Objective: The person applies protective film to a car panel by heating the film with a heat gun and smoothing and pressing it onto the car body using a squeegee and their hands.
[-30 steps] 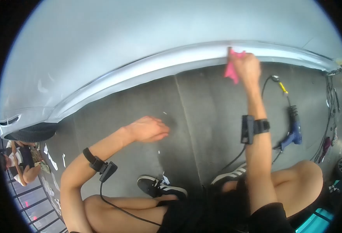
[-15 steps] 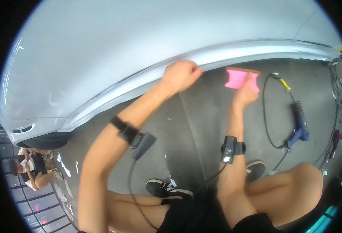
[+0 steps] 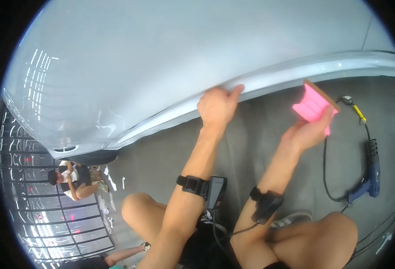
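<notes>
My left hand rests against the lower sill of a pale grey-blue car body. Its thumb sticks out to the right and the other fingers curl against the panel's edge, with their tips hidden. My right hand holds a pink squeegee with a brown edge strip, the thumb over its near end. The squeegee is tilted, just below the sill and apart from it.
A blue heat gun with a black cable lies on the grey floor at the right. Another person sits by the wheel at the left. White scraps lie near that person.
My left hand has risen from over the floor to the sill. My right hand has drawn the pink squeegee back from the sill and moved right. The view has shifted.
</notes>
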Tool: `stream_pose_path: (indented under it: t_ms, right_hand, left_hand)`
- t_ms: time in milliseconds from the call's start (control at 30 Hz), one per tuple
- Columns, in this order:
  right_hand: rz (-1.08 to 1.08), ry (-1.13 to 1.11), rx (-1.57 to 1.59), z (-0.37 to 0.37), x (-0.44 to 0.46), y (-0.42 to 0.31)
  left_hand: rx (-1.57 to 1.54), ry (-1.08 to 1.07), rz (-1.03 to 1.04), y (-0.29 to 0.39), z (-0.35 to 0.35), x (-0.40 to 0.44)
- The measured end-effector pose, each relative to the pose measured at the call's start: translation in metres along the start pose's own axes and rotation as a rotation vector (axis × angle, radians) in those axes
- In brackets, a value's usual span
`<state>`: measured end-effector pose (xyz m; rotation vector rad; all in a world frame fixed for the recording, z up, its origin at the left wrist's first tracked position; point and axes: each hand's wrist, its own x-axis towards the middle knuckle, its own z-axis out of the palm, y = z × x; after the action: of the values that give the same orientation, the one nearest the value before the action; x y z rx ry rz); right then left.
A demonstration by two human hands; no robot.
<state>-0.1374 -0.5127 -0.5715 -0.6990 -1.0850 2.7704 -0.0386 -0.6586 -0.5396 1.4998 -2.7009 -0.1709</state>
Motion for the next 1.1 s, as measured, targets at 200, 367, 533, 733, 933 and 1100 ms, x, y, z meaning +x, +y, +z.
stream_pose_path:
  t_ms: [200,367,533,733,933,1100]
  right_hand:
    - [0.057,0.164,0.047,-0.005,0.036,-0.007]
    - [0.093,0.142,0.106,0.000,0.050,-0.009]
    - [0.324,0.063,0.186,-0.017,0.061,0.003]
    - [0.314,-0.006,0.068,-0.037,0.057,0.042]
    - [0.148,-0.379,-0.386,-0.045,-0.031,0.095]
    - [0.229,-0.403,-0.348,-0.020,-0.076,0.111]
  left_hand:
    - [-0.283,-0.056,-0.167,0.003,-0.003,-0.005]
    - [-0.453,-0.076,-0.124,-0.012,-0.001,0.000]
    - [-0.492,-0.081,-0.089,-0.023,0.006,0.002]
    - [-0.489,-0.018,-0.035,-0.028,0.010,0.000]
    - [-0.442,0.009,0.026,-0.003,-0.015,-0.022]
    - [-0.232,0.452,0.752,0.051,-0.047,-0.040]
